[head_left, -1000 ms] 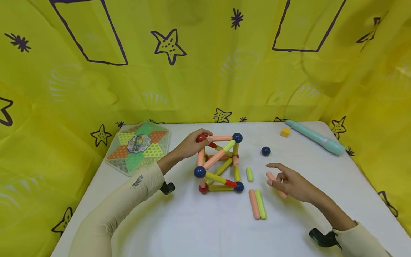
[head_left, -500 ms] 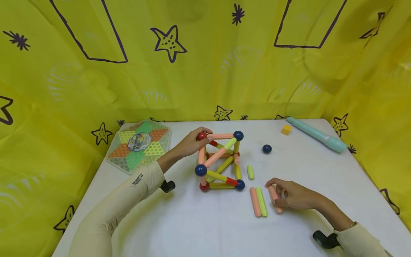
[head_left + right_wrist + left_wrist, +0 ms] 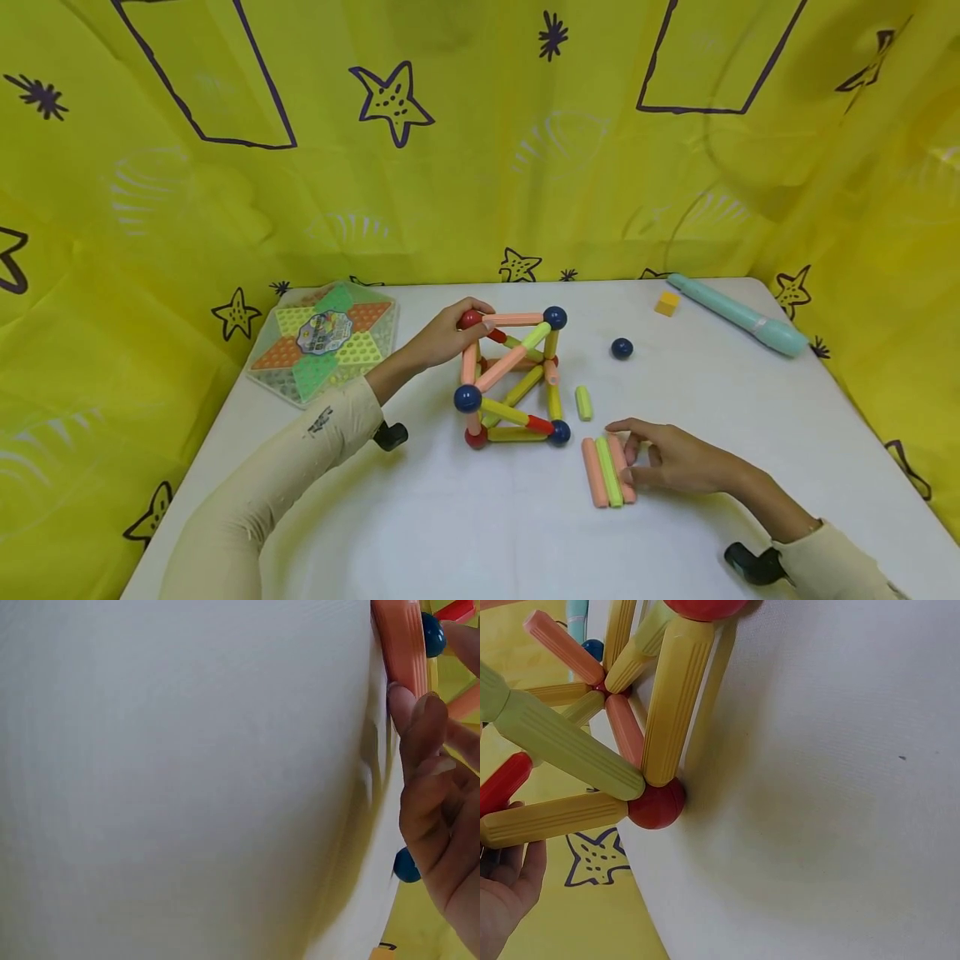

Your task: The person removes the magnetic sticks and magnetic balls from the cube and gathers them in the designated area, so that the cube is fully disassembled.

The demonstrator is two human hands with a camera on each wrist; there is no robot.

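Note:
My left hand (image 3: 448, 335) grips the top red ball (image 3: 470, 320) of a box-shaped frame built from magnetic rods and balls (image 3: 502, 371). In the left wrist view, fingertips show behind a yellow rod (image 3: 559, 818) of that frame. Right of the frame, my right hand (image 3: 678, 458) holds a peach magnetic rod (image 3: 618, 454) between index finger and thumb. That rod lies against a yellow-green rod (image 3: 608, 472), with another peach rod (image 3: 595, 472) on its far side. In the right wrist view, the fingers are at the end of the peach rod (image 3: 405, 652).
A short yellow-green rod (image 3: 583, 403) and a loose dark blue ball (image 3: 622, 348) lie right of the frame. Farther back are a small orange cube (image 3: 667, 303) and a turquoise tube (image 3: 738, 315). A hexagonal game board (image 3: 352, 321) is at the back left.
My right hand has brought the peach rod down and then leftward, against the yellow-green rod in the row. The left hand and the frame have stayed in place.

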